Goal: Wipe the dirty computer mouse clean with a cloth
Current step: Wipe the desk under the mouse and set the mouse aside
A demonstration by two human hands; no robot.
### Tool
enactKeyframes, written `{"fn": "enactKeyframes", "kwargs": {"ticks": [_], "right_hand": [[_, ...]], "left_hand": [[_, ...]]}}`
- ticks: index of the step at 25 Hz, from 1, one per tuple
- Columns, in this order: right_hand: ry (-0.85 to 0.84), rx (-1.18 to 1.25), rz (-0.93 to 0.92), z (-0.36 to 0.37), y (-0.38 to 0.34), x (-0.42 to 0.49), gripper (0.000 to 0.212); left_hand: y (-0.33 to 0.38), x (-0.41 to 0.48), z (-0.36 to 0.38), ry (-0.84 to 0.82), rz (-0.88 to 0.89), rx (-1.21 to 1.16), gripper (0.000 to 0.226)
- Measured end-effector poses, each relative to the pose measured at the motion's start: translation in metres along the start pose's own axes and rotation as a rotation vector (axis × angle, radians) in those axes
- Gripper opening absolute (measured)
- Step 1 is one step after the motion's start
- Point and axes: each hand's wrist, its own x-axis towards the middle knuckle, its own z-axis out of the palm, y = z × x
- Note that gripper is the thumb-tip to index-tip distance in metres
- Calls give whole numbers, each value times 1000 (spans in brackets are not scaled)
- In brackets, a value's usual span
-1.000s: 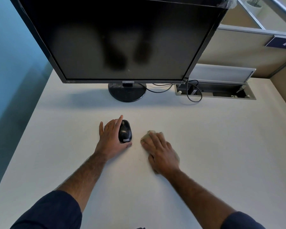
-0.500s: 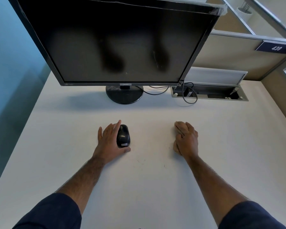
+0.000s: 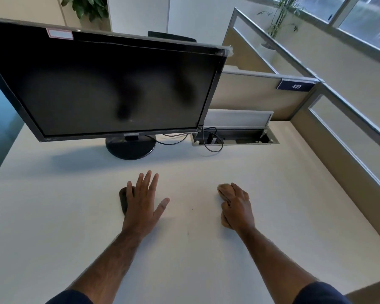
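Observation:
A black computer mouse (image 3: 123, 199) lies on the white desk (image 3: 53, 216), mostly hidden under the left edge of my left hand (image 3: 144, 204). That hand is flat with its fingers spread, partly over the mouse's right side, and grips nothing. To the right, my right hand (image 3: 237, 208) rests on the desk, closed over a tan cloth (image 3: 224, 190). The cloth shows in front of the fingers and under the heel of the hand. About a hand's width of desk separates the two hands.
A large black monitor (image 3: 110, 88) on a round base (image 3: 131, 148) stands behind the hands. A cable tray (image 3: 235, 138) with a raised lid and loose wires is set into the desk at the back right. Beige partitions (image 3: 338, 145) wall the right side.
My left hand has let go of the mouse's side and now lies open, shifted right so the mouse peeks out at its left. The head has tilted up, showing more of the room.

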Motion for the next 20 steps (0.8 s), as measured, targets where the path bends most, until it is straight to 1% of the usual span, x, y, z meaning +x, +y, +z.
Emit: {"fn": "enactKeyframes", "kwargs": {"ticks": [6, 11, 15, 20], "right_hand": [[37, -76, -14, -47, 56, 36, 64], [37, -180, -65, -82, 116, 95, 55], [35, -227, -132, -94, 158, 142, 55], [30, -191, -118, -96, 194, 193, 56]], "left_hand": [[70, 28, 38, -105, 127, -11, 81], [152, 79, 80, -162, 159, 15, 81], [209, 121, 124, -232, 192, 126, 78], [262, 164, 169, -289, 209, 192, 76]]}}
